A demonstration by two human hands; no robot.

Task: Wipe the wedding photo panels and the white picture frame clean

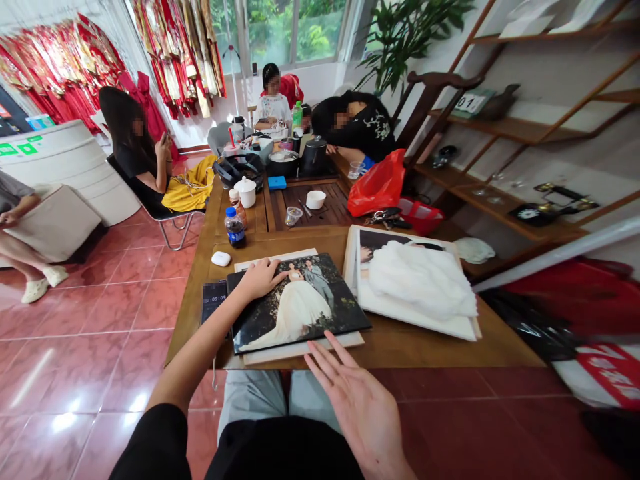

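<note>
Black wedding photo album [295, 307] lies flat on the wooden table [400, 350] right in front of me, and my left hand [259, 280] presses down on its top edge, palm flat, as if to steady it. My right hand [355, 407] hangs empty beside it, fingers spread, pinching nothing.
</note>
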